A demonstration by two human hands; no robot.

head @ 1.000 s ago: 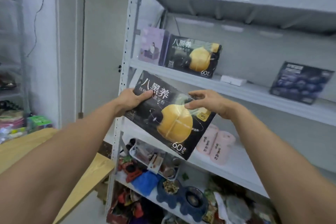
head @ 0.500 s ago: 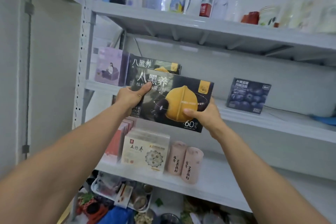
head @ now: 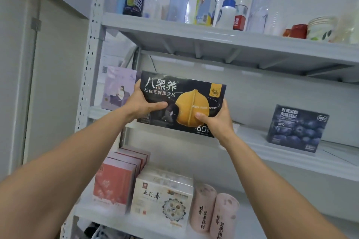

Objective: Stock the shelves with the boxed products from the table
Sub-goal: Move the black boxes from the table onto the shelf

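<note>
Black box (head: 182, 91): flat carton, white lettering, a yellow nut pictured on the front and "60%" at its lower right corner. Held upright, front face toward the camera, slightly tilted, at the left end of the middle shelf (head: 291, 158). Its lower edge lies level with that shelf's front lip; whether it touches the shelf cannot be told.

Left hand (head: 139, 106): grips the box's left edge, thumb laid across the front face, fingers wrapped out of sight behind.

Right hand (head: 215, 120): grips the lower right corner, thumb pressed on the pictured nut, fingers hidden behind the box.

Lilac box (head: 118, 87): upright on the middle shelf, just left of the black box, partly covered by the left hand.

Blueberry box (head: 297, 128): dark blue, upright on the same shelf, well apart to the right.

Top shelf (head: 213, 34): a row of plastic bottles, a blue-headed pump bottle (head: 226, 10), and jars toward the right.

Lower shelf (head: 108, 217): a row of pink boxes (head: 114, 182) at the left, a cream box (head: 161, 198) just beside them, then two pink cylinders (head: 213, 209) standing side by side.
</note>
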